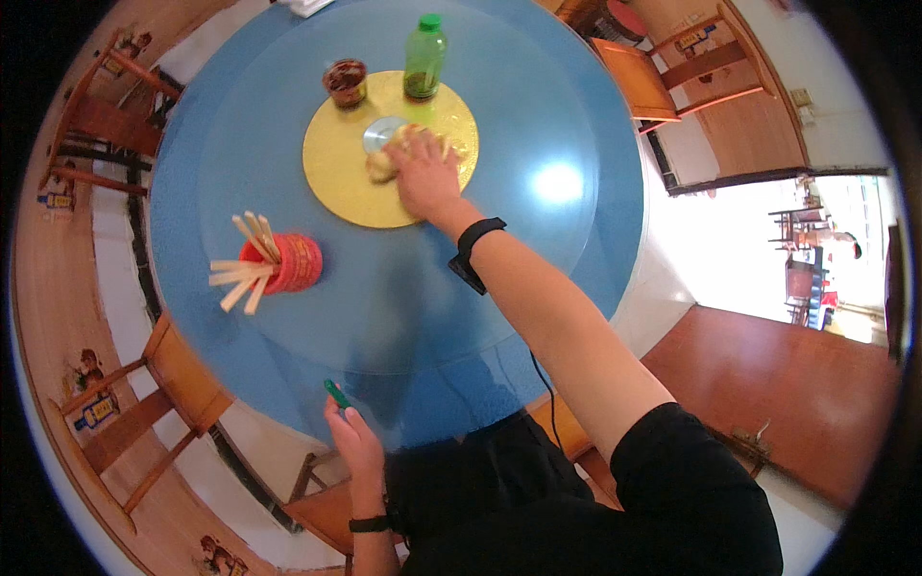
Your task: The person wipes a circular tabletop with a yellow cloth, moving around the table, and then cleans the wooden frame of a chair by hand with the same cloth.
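Note:
My right hand (426,173) lies with fingers spread on a bunched pale cloth (380,167), pressing it against a round yellow board (338,180). Beside the cloth, a silver disc (382,133) marks the board's middle. Just beyond my fingers stand a green plastic bottle (426,57) with a little dark liquid and a clear jar (346,83) of dark red contents, both on the board. Near the table's front edge, my left hand (358,439) holds a small green object (336,394) between thumb and fingers; its kind is unclear.
The board rests on a round blue table (504,288). A red holder (299,263) with several pale chopsticks (248,270) stands left. Wooden chairs (180,374) surround the table. White paper (306,6) lies at the far edge. A brown tabletop (778,403) is at right; a person (828,239) is in the distance.

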`<move>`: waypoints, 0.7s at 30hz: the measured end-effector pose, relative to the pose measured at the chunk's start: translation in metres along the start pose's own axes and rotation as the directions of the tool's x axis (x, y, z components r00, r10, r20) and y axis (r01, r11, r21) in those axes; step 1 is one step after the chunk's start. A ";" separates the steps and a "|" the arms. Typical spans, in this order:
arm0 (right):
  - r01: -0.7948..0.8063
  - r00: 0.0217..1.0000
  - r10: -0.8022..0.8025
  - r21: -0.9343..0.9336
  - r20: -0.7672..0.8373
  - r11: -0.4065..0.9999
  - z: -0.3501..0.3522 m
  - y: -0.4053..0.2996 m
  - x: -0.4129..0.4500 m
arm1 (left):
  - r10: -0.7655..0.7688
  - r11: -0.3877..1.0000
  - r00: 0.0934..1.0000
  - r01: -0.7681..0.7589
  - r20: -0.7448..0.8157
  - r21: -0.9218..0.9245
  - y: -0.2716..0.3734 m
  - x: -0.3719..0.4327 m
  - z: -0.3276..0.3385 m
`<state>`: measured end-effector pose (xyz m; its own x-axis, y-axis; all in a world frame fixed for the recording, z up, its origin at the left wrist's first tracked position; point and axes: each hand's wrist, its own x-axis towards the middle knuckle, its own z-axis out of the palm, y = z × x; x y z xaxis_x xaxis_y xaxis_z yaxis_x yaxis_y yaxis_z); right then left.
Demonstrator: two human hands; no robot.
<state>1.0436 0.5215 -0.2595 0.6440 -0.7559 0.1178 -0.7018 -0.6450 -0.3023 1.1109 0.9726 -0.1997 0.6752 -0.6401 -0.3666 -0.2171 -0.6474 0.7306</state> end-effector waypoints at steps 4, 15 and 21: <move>-0.020 0.999 0.022 -0.059 0.039 0.998 -0.025 0.069 0.006 | 0.064 0.998 0.998 -0.064 0.003 0.017 0.009 0.002 0.008; -0.367 0.930 0.368 -0.164 -0.025 0.916 -0.071 0.145 -0.117 | 0.035 0.998 0.999 -0.035 0.003 0.050 0.017 0.017 -0.008; -0.381 0.925 0.380 -0.097 -0.033 0.920 -0.063 0.049 -0.210 | 0.177 0.979 0.984 -0.180 0.033 0.092 0.023 0.060 -0.023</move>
<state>0.8547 0.6415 -0.2396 0.3191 -0.9474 0.0250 -0.9201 -0.3160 -0.2313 1.1628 0.9288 -0.1915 0.6026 -0.7579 -0.2498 -0.3990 -0.5572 0.7282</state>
